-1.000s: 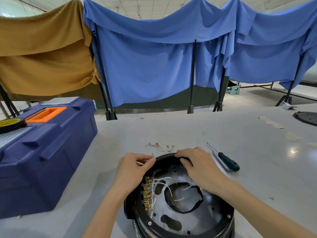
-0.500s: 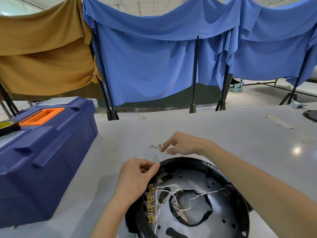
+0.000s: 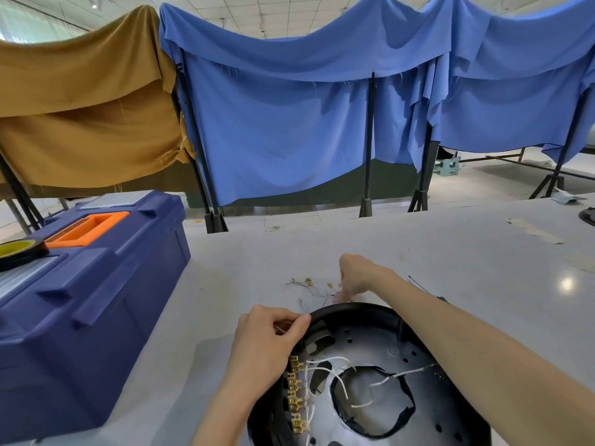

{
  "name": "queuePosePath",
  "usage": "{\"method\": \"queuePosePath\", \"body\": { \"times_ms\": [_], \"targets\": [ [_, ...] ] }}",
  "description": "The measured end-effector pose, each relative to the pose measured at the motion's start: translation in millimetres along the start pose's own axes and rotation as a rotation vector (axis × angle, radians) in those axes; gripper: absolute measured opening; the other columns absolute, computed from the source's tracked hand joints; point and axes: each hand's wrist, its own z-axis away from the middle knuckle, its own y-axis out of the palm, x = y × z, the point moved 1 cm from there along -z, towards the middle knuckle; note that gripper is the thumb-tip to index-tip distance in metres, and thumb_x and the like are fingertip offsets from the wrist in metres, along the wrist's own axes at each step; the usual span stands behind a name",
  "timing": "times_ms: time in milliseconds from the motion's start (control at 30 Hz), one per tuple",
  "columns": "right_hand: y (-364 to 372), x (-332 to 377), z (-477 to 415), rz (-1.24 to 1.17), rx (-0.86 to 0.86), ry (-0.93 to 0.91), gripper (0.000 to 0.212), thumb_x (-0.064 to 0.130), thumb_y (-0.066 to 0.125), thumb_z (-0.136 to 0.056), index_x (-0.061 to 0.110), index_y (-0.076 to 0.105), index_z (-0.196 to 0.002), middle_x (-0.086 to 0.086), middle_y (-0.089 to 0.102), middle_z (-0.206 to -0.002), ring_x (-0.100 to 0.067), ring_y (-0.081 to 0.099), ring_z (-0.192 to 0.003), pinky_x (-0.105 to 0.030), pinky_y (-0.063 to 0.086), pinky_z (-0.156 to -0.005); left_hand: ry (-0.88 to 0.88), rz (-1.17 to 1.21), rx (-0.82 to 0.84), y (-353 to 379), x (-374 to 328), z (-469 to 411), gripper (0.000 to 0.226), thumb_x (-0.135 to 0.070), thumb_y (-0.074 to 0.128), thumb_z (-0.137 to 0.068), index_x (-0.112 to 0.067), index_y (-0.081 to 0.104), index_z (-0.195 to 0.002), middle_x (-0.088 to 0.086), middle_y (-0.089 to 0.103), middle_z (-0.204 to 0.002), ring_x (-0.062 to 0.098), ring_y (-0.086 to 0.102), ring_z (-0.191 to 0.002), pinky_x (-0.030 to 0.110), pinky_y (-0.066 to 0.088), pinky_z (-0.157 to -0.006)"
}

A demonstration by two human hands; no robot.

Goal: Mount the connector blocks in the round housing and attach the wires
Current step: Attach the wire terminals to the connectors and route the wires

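The round black housing [image 3: 351, 310] lies open on the grey table in front of me. Along its left inner wall runs a row of brass connector terminals [image 3: 295, 391], with white wires [image 3: 341, 378] looping to the central hole. My left hand [image 3: 267, 342] rests on the housing's left rim, thumb and forefinger pinched on a thin white wire end. My right hand [image 3: 354, 275] reaches past the far rim with its fingers pointing down at several loose wires with brass terminals [image 3: 314, 286] on the table. Whether it grips one is hidden.
A large blue toolbox [image 3: 90, 304] with an orange handle stands at the left, a roll of yellow tape [image 3: 19, 252] on its lid. A screwdriver [image 3: 425, 289] lies behind my right forearm. Blue and brown cloths hang on black stands beyond the table's far edge.
My right hand left the housing rim and moved forward to the loose wires on the table, fingers now pointing down. My left hand stays pinched at the left rim.
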Motion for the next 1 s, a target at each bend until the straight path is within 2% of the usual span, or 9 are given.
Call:
{"method": "queuePosePath", "body": {
  "times_ms": [133, 200, 300, 367, 467, 567, 667, 867, 1000],
  "targets": [
    [6.0, -5.4, 0.6, 0.004, 0.027, 0.050, 0.029, -0.006, 0.061, -0.087, 0.007, 0.041, -0.071, -0.009, 0.050, -0.072, -0.021, 0.049, -0.055, -0.024, 0.039, -0.045, -0.001, -0.010, -0.008, 0.1, -0.2, 0.0, 0.016, -0.042, 0.068, -0.084, -0.030, 0.078, -0.079, -0.022, 0.070, -0.069, -0.005, 0.065, -0.071, 0.018, 0.051, -0.068],
    [5.0, -6.6, 2.2, -0.001, 0.033, 0.059, 0.031, -0.009, 0.059, -0.086, 0.006, 0.041, -0.067, -0.010, 0.048, -0.064, -0.021, 0.048, -0.047, -0.025, 0.037, -0.038, -0.004, -0.010, -0.008, -0.6, -0.4, 0.5, 0.016, -0.042, 0.068, -0.084, -0.031, 0.078, -0.079, -0.021, 0.071, -0.070, -0.004, 0.065, -0.071, 0.021, 0.053, -0.069],
    [-0.6, -11.3, 5.9, 0.005, -0.018, 0.071, 0.033, -0.010, 0.057, -0.083, 0.008, 0.038, -0.063, -0.009, 0.044, -0.058, -0.020, 0.043, -0.046, -0.025, 0.034, -0.039, -0.007, -0.013, -0.006, -0.6, -0.7, 1.1, 0.017, -0.043, 0.067, -0.085, -0.030, 0.078, -0.081, -0.021, 0.071, -0.070, -0.004, 0.065, -0.071, 0.023, 0.054, -0.071],
    [-7.6, -13.9, 11.0, -0.048, -0.081, 0.059, 0.031, -0.002, 0.066, -0.083, 0.006, 0.043, -0.065, -0.010, 0.051, -0.062, -0.021, 0.050, -0.052, -0.027, 0.041, -0.044, -0.015, -0.013, -0.006, -0.7, -1.8, 1.0, 0.017, -0.043, 0.067, -0.084, -0.030, 0.078, -0.080, -0.021, 0.071, -0.070, -0.004, 0.065, -0.071, 0.024, 0.054, -0.071],
    [-20.0, -16.6, 20.7, -0.187, -0.223, 0.008, 0.017, 0.008, 0.076, -0.082, -0.003, 0.064, -0.084, -0.014, 0.068, -0.085, -0.028, 0.066, -0.082, -0.036, 0.056, -0.072, -0.031, -0.010, -0.001, -0.8, -2.8, 1.1, 0.015, -0.042, 0.068, -0.084, -0.031, 0.078, -0.081, -0.020, 0.071, -0.071, -0.004, 0.065, -0.071, 0.024, 0.055, -0.073],
    [-29.2, -12.3, 40.5, -0.327, -0.329, -0.102, 0.013, 0.010, 0.080, -0.079, 0.006, 0.068, -0.075, -0.001, 0.063, -0.072, -0.018, 0.059, -0.072, -0.022, 0.044, -0.062, -0.044, -0.003, -0.009, -2.4, -6.4, 2.2, 0.019, -0.044, 0.070, -0.083, -0.030, 0.076, -0.094, -0.016, 0.072, -0.078, -0.004, 0.065, -0.076, 0.021, 0.054, -0.075],
    [-31.0, 0.9, 71.6, -0.368, -0.365, -0.246, 0.021, 0.011, 0.082, -0.076, 0.015, 0.064, -0.067, 0.004, 0.062, -0.068, -0.009, 0.056, -0.064, -0.018, 0.041, -0.059, -0.049, 0.072, -0.076, -7.0, -14.2, 2.5, 0.034, -0.047, 0.070, -0.081, -0.028, 0.071, -0.109, -0.013, 0.071, -0.085, -0.005, 0.064, -0.082, 0.007, 0.044, -0.071],
    [-17.9, 19.8, 118.5, -0.353, -0.389, -0.431, 0.017, 0.017, 0.081, -0.077, 0.019, 0.066, -0.070, 0.006, 0.067, -0.072, -0.010, 0.059, -0.069, -0.015, 0.042, -0.063, 0.015, 0.248, -0.120, -13.7, -32.7, 5.3, 0.011, -0.036, 0.066, -0.087, -0.026, 0.073, -0.086, -0.010, 0.073, -0.076, 0.005, 0.070, -0.074, 0.024, 0.053, -0.076],
    [-11.3, 21.2, 128.3, -0.398, -0.403, -0.451, 0.019, 0.017, 0.081, -0.077, 0.021, 0.065, -0.068, 0.009, 0.066, -0.069, -0.004, 0.056, -0.065, -0.012, 0.041, -0.062, -0.013, 0.334, -0.134, -13.4, -34.9, 5.3, 0.015, -0.026, 0.066, -0.090, -0.019, 0.073, -0.080, -0.005, 0.074, -0.072, 0.006, 0.069, -0.068, 0.010, 0.046, -0.061]
  ]
}}
